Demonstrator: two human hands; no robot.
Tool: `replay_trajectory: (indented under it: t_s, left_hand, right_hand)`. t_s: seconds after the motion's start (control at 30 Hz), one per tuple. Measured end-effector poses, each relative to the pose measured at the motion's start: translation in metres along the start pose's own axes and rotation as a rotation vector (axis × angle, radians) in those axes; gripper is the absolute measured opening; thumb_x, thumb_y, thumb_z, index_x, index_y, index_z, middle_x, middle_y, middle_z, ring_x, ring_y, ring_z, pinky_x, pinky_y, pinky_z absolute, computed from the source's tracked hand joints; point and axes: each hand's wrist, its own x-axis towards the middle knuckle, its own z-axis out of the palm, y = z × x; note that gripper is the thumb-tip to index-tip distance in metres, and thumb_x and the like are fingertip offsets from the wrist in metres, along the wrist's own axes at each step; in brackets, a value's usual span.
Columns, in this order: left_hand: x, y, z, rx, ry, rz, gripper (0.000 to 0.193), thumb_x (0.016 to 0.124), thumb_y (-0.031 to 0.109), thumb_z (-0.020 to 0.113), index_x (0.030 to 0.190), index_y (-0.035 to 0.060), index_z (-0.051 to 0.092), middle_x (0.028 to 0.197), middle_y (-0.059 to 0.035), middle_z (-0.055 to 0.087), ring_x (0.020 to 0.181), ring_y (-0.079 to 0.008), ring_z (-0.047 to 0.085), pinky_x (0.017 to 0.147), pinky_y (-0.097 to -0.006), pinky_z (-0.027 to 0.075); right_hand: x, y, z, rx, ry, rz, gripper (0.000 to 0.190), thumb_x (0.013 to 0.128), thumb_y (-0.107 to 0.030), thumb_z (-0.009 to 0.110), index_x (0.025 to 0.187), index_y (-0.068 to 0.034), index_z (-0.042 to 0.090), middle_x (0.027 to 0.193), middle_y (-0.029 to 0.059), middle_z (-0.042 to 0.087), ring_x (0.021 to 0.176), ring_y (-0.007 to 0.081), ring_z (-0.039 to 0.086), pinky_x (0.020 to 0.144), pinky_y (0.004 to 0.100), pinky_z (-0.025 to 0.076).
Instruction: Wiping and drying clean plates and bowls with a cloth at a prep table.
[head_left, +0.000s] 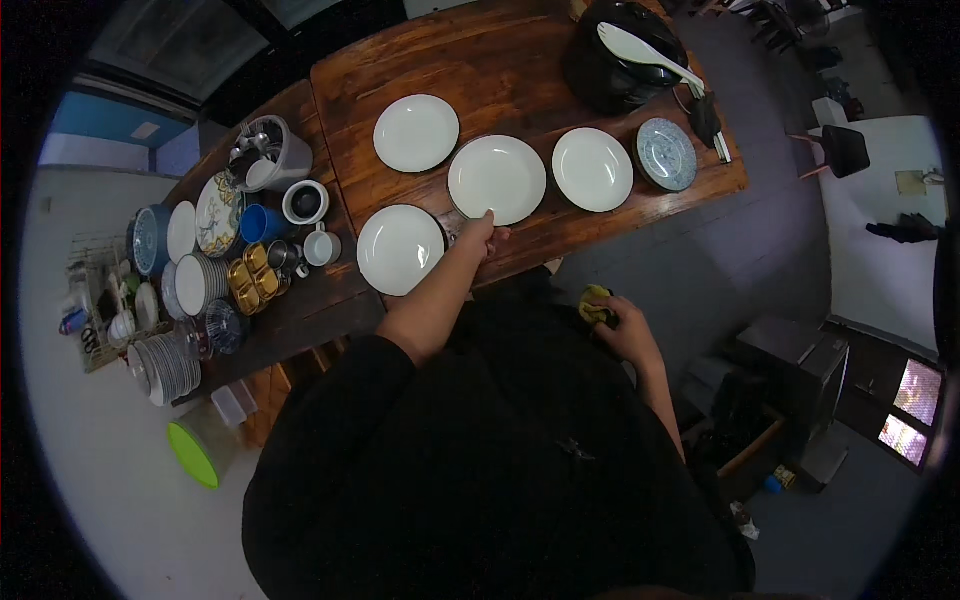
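My left hand (486, 235) grips the near rim of a round white plate (498, 180), thumb on top and fingers below the rim. Whether that plate is lifted or rests on the table, I cannot tell. Other white plates lie around it: one behind to the left (416, 133), one at the near left (402, 250), partly behind my forearm, and one to the right (592, 169). Beyond the right one is a speckled blue-grey dish (666, 154). My right hand (628, 328) holds a crumpled yellow cloth (594, 304) beside my body, off the table's front edge.
A black pot (622, 60) with a white serving spoon (637, 49) across it stands at the wooden table's (510, 67) back right. Crowding the left side are a cutlery container (289, 161), mugs (322, 247), gold divided trays (253, 279) and stacked plates (199, 283).
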Motion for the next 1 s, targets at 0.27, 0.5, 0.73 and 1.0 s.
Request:
replay_trajectory:
  t_s: [0.27,0.5,0.73,1.0]
  left_hand:
    - [0.009,-0.003,-0.006,-0.075,-0.146,-0.051,0.044,0.101,0.032,0.032,0.109,-0.0020,0.058,0.082,-0.0140,0.069,0.052,-0.0143,0.059,0.039,-0.0260,0.037]
    - [-0.056,0.010,-0.007,0.578,-0.001,0.202,0.047,0.094,0.040,0.050,0.095,-0.0049,0.063,0.085,-0.0214,0.069,0.056,-0.0272,0.064,0.046,-0.0360,0.047]
    - [-0.046,0.003,0.019,1.253,0.313,1.281,0.040,0.079,0.019,0.071,0.114,0.0021,0.062,0.124,-0.0165,0.057,0.117,-0.0373,0.051,0.096,-0.0448,0.044]
    - [-0.025,-0.011,0.023,1.597,0.322,1.352,0.035,0.093,0.014,0.055,0.125,0.0003,0.057,0.138,-0.0189,0.050,0.126,-0.0439,0.044,0.103,-0.0498,0.039]
  right_hand:
    - [-0.007,0.006,0.000,-0.003,0.003,0.082,0.041,0.077,0.000,0.068,0.117,-0.005,0.062,0.117,0.0149,0.059,0.109,0.0327,0.059,0.093,0.0395,0.048]
    - [-0.010,0.008,-0.002,0.026,0.005,0.084,0.039,0.079,-0.003,0.068,0.117,-0.005,0.062,0.119,0.0150,0.059,0.112,0.0322,0.058,0.097,0.0404,0.046]
    - [-0.014,0.006,0.004,0.022,-0.032,0.146,0.038,0.081,-0.003,0.068,0.118,-0.007,0.062,0.122,0.0152,0.058,0.114,0.0316,0.057,0.099,0.0414,0.045]
    - [-0.019,0.013,0.005,0.048,0.023,0.157,0.040,0.081,-0.003,0.068,0.120,-0.008,0.062,0.126,0.0153,0.057,0.115,0.0319,0.056,0.100,0.0423,0.045]
